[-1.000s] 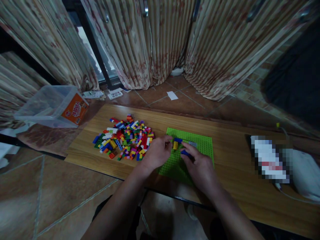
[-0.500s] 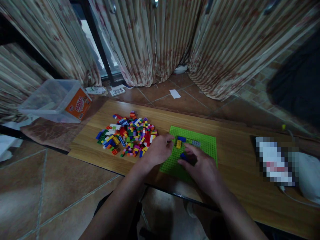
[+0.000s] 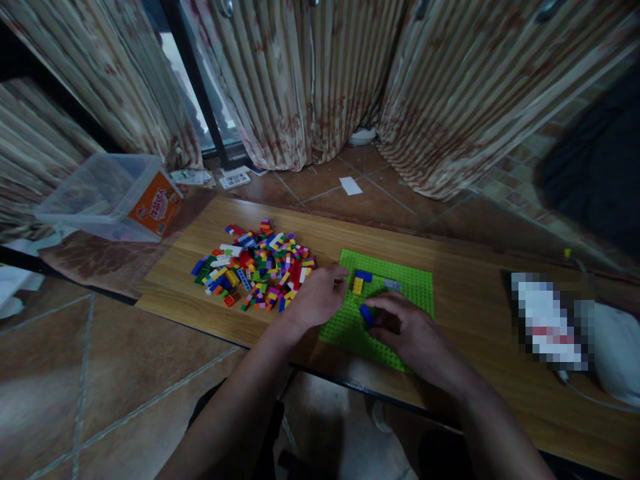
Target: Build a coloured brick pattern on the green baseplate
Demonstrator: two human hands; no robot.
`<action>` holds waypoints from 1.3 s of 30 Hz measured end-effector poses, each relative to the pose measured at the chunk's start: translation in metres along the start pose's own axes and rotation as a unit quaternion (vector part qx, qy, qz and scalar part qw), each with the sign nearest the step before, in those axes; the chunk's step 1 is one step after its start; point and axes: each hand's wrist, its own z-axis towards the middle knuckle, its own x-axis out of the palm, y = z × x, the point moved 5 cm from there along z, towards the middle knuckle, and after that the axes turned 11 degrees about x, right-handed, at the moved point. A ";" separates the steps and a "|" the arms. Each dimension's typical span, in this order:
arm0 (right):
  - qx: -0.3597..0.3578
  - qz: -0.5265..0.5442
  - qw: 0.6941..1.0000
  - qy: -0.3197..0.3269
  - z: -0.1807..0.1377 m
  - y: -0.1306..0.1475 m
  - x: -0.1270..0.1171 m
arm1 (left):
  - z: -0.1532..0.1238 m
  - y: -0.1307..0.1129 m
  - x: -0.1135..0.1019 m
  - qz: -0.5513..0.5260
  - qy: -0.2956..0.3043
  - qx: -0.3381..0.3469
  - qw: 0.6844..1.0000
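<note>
A green baseplate lies on a low wooden table. My right hand rests on the plate with its fingers pinched on a blue brick pressed to the studs. My left hand sits curled at the plate's left edge, its fingertips on the plate's rim. A yellow brick, another blue brick and a grey brick stand on the plate's far part.
A heap of several coloured bricks lies left of the plate. A clear plastic tub with an orange label stands off the table at the far left. A blurred white item lies at the right. Curtains hang behind.
My right hand has drawn back toward me with the blue brick, from beside the yellow brick down to the plate's middle. The left hand has stayed at the plate's edge.
</note>
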 end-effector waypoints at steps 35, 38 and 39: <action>0.005 -0.187 0.970 -0.155 0.005 0.026 0.017 | -0.008 0.001 0.006 -0.012 0.018 -0.024 0.999; 0.009 -0.160 0.974 -0.161 0.006 0.024 0.018 | -0.009 -0.001 0.006 0.007 0.015 -0.037 0.999; 0.014 -0.151 0.975 -0.165 0.006 0.023 0.017 | -0.009 -0.002 0.006 0.012 0.013 -0.038 0.999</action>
